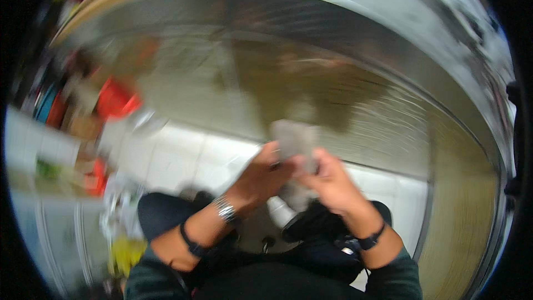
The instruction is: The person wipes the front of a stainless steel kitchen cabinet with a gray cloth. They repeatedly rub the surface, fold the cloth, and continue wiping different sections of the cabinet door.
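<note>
A greyish cloth point(295, 136), smeared by motion, is bunched between my two hands in front of my body. My left hand point(258, 176) closes round its left side, with a metal watch on that wrist. From the other side my right hand point(335, 182) grips the cloth, thumb and fingers pressed in toward the left hand. A grey lower part of the cloth hangs beneath the fingers. Blur hides the exact finger positions.
A shiny metal cabinet front point(189, 86) curves across ahead and round to the right. White floor tiles point(177, 153) lie below. Red plastic point(117, 99), white plastic bags point(119, 197) and a yellow bag point(126, 254) sit at the left.
</note>
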The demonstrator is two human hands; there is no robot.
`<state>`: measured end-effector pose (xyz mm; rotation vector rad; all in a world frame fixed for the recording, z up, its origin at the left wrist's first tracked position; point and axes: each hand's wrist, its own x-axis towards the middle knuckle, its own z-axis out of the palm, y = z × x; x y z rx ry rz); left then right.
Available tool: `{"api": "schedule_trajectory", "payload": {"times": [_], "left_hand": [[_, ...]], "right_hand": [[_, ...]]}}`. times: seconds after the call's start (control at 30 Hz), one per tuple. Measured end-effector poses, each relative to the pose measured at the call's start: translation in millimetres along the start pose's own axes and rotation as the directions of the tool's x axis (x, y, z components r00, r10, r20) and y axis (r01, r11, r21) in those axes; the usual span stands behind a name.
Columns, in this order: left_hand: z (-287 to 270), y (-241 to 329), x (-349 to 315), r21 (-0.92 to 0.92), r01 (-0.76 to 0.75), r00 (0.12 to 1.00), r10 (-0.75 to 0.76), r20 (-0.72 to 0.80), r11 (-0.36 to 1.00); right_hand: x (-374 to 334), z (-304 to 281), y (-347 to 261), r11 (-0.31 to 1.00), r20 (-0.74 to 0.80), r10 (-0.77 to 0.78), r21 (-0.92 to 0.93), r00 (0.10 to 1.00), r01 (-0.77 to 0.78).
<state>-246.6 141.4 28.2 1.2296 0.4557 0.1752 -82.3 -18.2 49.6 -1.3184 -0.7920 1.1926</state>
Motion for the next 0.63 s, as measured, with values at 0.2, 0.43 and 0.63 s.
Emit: {"api": "schedule_trajectory", "payload": {"times": [0.2, 0.43, 0.63], "left_hand": [[30, -28, -39, -0.072, -0.189, 0.969, 0.174, -0.178, 0.979], [35, -3, -63, 0.827, 0.082, 0.910, 0.296, -0.290, 0.555], [13, -41, -66, 0.954, 0.079, 0.769, 0.627, 0.126, -0.289]], "right_hand": [[-14, 20, 7, 0.993, -0.155, 0.090, 0.084, 0.984, -0.078], [15, -2, -15, 0.975, -0.131, 0.144, 0.187, 0.981, -0.118], [28, -15, -12, 0.989, -0.077, 0.093, 0.122, 0.993, -0.084]]}}
